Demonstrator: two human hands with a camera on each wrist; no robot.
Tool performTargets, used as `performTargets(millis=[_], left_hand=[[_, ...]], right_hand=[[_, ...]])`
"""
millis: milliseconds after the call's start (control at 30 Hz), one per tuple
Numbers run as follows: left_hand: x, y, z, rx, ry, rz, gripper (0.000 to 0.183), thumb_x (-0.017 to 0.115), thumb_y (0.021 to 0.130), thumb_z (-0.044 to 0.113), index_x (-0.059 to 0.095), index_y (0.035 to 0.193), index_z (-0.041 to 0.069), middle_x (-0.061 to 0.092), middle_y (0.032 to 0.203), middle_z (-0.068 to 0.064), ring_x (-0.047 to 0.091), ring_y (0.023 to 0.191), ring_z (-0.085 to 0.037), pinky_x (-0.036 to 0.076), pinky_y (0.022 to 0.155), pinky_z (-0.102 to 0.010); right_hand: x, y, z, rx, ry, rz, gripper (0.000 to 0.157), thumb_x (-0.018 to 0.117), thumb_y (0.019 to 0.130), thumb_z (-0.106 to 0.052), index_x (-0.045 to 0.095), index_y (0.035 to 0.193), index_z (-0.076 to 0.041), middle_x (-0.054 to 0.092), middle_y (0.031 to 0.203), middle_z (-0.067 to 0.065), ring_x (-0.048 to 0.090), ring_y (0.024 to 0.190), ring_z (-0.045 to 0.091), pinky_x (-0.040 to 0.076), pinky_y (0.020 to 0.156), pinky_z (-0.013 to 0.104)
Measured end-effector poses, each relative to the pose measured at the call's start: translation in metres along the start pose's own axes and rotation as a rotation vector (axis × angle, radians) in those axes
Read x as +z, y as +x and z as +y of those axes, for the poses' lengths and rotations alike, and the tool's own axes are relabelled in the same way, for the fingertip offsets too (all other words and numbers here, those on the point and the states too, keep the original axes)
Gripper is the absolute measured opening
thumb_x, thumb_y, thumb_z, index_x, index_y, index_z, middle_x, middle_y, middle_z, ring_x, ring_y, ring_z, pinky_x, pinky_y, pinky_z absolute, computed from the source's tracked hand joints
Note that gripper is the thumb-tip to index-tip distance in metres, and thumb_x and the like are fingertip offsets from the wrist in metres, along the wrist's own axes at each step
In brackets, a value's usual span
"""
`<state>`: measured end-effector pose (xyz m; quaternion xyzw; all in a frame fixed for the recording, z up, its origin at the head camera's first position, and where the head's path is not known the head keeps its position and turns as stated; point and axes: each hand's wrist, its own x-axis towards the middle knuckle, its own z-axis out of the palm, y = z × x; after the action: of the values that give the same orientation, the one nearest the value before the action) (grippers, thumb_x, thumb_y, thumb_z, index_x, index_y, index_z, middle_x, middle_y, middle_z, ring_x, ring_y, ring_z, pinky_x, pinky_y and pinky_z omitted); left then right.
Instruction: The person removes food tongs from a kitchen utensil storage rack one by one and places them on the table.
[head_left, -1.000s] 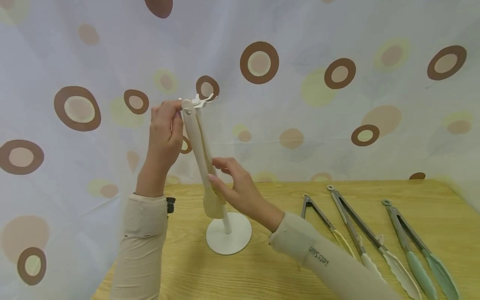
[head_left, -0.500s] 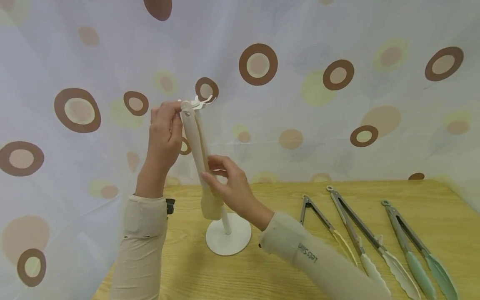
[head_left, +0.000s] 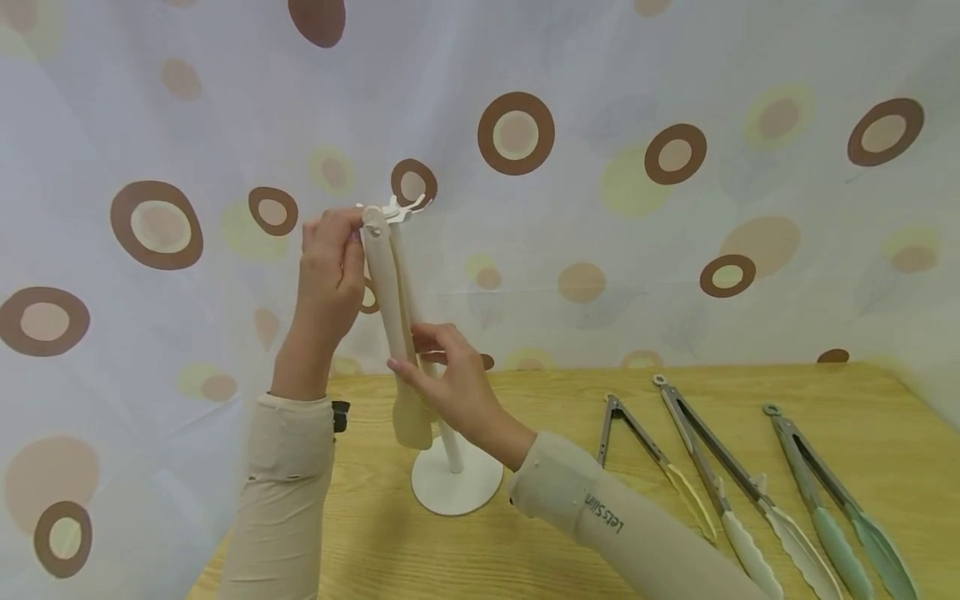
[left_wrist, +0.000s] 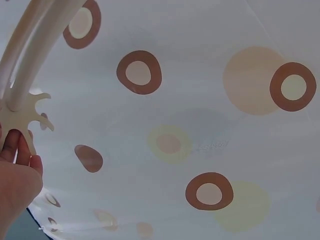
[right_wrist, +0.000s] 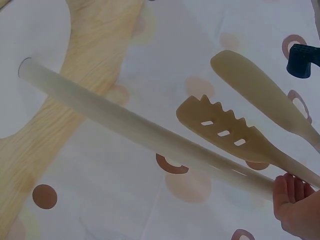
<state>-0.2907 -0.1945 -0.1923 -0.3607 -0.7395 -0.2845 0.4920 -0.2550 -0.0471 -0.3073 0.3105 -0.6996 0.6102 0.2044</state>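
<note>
A white utensil stand has a round base (head_left: pixel 450 492), a slim pole (right_wrist: pixel 125 125) and a top ring of hooks (head_left: pixel 397 212). My left hand (head_left: pixel 330 267) pinches the hook ring at its left side. Two cream utensils hang from it: a plain flat-bladed one (right_wrist: pixel 260 87) and a toothed, slotted pasta server (right_wrist: pixel 220 122). My right hand (head_left: pixel 457 375) holds low on the handles, thumb in front and fingers behind. In the right wrist view its fingertips (right_wrist: pixel 284 192) curl at the pasta server's handle; the thumb is hidden there.
Tongs lie on the wooden table (head_left: pixel 555 533) at the right: one with yellow tips (head_left: pixel 692 492), one with off-white tips (head_left: pixel 795 542) and one with green tips (head_left: pixel 840 533). A dotted curtain (head_left: pixel 585 208) hangs behind the table.
My right hand has shifted left and a little down. The utensils' lower ends have swung left, away from the pole. My left hand stays at the hook ring.
</note>
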Motion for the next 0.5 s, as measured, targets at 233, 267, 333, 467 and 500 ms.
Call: performTargets(millis=[233,267,333,467,500], left_hand=[[-0.0017,0.001,0.0008,0.055,0.01,-0.021,0.019,0.041,0.096,-0.002,0.057,0.104,-0.008,0.059,0.099,-0.023,0.052,0.095,-0.037,0.028,0.088,-0.042],[-0.0019,0.001,0.001,0.06,0.011,-0.023,0.019,0.041,0.096,-0.002,0.057,0.104,-0.007,0.059,0.099,-0.023,0.052,0.095,-0.037,0.028,0.088,-0.042],[-0.0023,0.0013,0.0014,0.065,0.01,-0.023,0.018,0.041,0.096,-0.003,0.057,0.104,-0.007,0.059,0.099,-0.023,0.052,0.095,-0.038,0.028,0.087,-0.042],[-0.0024,0.0016,0.0013,0.068,0.012,-0.025,0.018,0.041,0.096,-0.002,0.056,0.105,-0.007,0.059,0.099,-0.023,0.051,0.094,-0.038,0.028,0.087,-0.042],[-0.0025,0.0016,0.0012,0.067,0.014,-0.026,0.018,0.041,0.096,-0.003,0.056,0.105,-0.007,0.059,0.099,-0.023,0.051,0.094,-0.038,0.028,0.087,-0.042]], right_hand=[[-0.0029,-0.0025,-0.0022,0.025,0.085,-0.066,0.042,0.067,0.09,-0.012,0.053,0.128,0.0,0.058,0.123,0.011,0.059,0.111,0.022,0.048,0.093,0.028],[-0.0033,-0.0026,-0.0024,0.028,0.098,-0.073,0.042,0.066,0.09,-0.012,0.052,0.128,0.0,0.058,0.124,0.011,0.059,0.112,0.022,0.048,0.093,0.027],[-0.0038,-0.003,-0.0029,0.032,0.109,-0.077,0.042,0.066,0.091,-0.012,0.052,0.128,0.0,0.059,0.124,0.011,0.06,0.112,0.021,0.048,0.092,0.025],[-0.0039,-0.0035,-0.003,0.021,0.102,-0.075,0.041,0.066,0.091,-0.013,0.053,0.127,0.0,0.059,0.123,0.01,0.06,0.111,0.02,0.048,0.091,0.024],[-0.0039,-0.0036,-0.003,0.016,0.098,-0.073,0.041,0.066,0.091,-0.013,0.053,0.127,0.0,0.059,0.123,0.011,0.06,0.11,0.02,0.048,0.091,0.024]])
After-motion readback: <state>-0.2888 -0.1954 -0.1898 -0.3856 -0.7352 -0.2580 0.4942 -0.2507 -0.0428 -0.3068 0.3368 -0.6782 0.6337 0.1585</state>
